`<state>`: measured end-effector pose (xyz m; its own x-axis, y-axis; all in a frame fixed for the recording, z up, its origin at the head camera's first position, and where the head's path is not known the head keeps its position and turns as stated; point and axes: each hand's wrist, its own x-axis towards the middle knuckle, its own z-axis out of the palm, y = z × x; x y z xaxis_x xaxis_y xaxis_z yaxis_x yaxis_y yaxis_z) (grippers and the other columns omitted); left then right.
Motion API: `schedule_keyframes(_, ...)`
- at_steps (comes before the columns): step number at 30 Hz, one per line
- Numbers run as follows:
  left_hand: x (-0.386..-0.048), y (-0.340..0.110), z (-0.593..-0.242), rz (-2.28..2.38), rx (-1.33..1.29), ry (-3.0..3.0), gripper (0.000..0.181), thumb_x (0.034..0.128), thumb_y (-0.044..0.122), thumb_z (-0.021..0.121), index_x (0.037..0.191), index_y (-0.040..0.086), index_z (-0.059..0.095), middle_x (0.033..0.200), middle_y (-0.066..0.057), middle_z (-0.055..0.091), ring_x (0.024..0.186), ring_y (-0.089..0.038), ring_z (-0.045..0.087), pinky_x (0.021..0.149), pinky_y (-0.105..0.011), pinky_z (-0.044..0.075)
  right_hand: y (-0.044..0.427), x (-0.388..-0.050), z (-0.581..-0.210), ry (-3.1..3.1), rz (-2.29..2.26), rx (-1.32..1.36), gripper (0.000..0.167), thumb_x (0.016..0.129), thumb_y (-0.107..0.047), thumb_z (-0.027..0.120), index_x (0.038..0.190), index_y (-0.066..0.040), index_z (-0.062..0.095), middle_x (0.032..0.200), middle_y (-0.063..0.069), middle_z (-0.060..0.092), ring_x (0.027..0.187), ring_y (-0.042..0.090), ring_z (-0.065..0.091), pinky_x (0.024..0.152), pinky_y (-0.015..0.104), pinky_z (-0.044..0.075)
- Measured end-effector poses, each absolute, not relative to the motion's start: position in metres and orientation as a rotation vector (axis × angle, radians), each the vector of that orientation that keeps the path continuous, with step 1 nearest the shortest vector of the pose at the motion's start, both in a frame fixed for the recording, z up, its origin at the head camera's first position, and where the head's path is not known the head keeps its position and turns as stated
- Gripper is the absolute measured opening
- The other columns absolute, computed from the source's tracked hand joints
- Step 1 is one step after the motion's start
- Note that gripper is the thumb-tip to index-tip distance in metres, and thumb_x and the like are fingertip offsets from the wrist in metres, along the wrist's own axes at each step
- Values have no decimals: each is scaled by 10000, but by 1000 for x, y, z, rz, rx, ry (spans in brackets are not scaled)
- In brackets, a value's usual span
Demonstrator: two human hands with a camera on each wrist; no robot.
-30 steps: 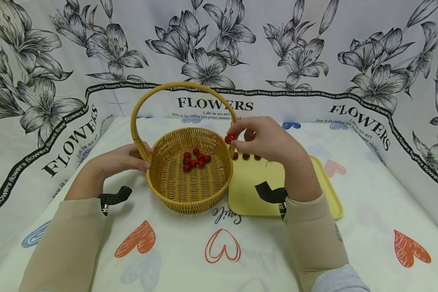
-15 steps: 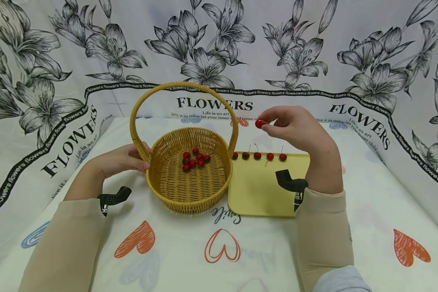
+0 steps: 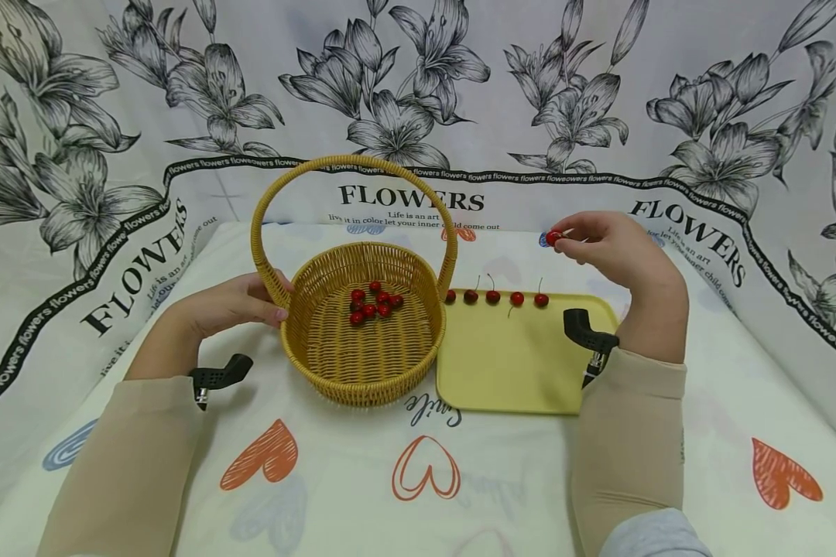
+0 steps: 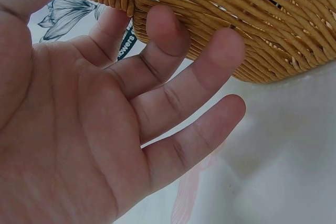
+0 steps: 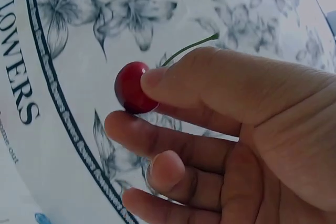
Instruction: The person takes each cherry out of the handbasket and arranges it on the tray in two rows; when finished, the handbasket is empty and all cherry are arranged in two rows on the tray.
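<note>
Left hand [image 3: 235, 303] grips the basket [image 3: 364, 391]; right hand [image 3: 609, 246] pinches a cherry [image 3: 553, 238] well right of it.

One left finger [image 4: 110, 32] ends out of sight behind the handle [image 3: 257, 232]; the right arm [image 3: 634, 418] covers the tray's [image 3: 501, 356] right side; only the right wrist view clearly shows the stem [image 5: 191, 47].

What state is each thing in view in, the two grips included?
Woven basket: upright
Basket handle: raised in an arch
Cherries in the basket: clustered on its floor
Yellow tray: flat, beside the basket
Row of cherries: lined up along the tray's far edge
Left grip: holding the basket at the handle's foot
Held cherry: in the air, stem attached
Right grip: pinching that cherry
</note>
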<state>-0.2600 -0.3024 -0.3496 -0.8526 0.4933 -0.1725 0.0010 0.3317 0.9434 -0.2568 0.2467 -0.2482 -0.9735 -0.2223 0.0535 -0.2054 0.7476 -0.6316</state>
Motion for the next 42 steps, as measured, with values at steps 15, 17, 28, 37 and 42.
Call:
schedule_keyframes(15,-260,-303,-350,1544,419,2164,348,907,3,709,1192,2,510,1094,-110,674,1006,-250,665,903,-374,549,292,-287,-296,2722,-1104,-46,485,1022,-369,641,1419,-105,550,1406,181,574,1177,395,525,1072,622,351)
schedule_keyframes(17,-260,-303,-350,1547,425,2161,338,909,1,707,1186,3,514,1090,-108,673,1004,-248,666,900,-378,553,296,-291,-304,2699,-1097,-17,490,1023,-356,640,1425,-94,544,1402,190,575,1184,404,521,1077,611,353)
schedule_keyframes(28,-260,-303,-349,1534,431,2165,334,914,12,704,1188,7,514,1094,-110,671,1011,-249,659,902,-376,549,301,-303,-333,2545,-1062,53,441,1006,-236,655,1393,-39,575,1179,172,557,890,272,549,944,488,428)
schedule_keyframes(37,-260,-303,-350,1527,431,2174,342,916,15,703,1200,6,511,1108,-111,673,1022,-253,656,908,-374,543,293,-308,-345,2581,-997,91,367,957,-115,654,1316,-38,648,987,94,551,794,242,539,774,381,491)
schedule_keyframes(42,-260,-303,-350,1536,438,2167,342,917,11,701,1199,1,508,1104,-112,678,1015,-250,665,898,-380,554,294,-308,-350,2570,-1009,97,336,966,-113,660,1298,-60,670,1000,102,533,737,220,499,711,352,458)
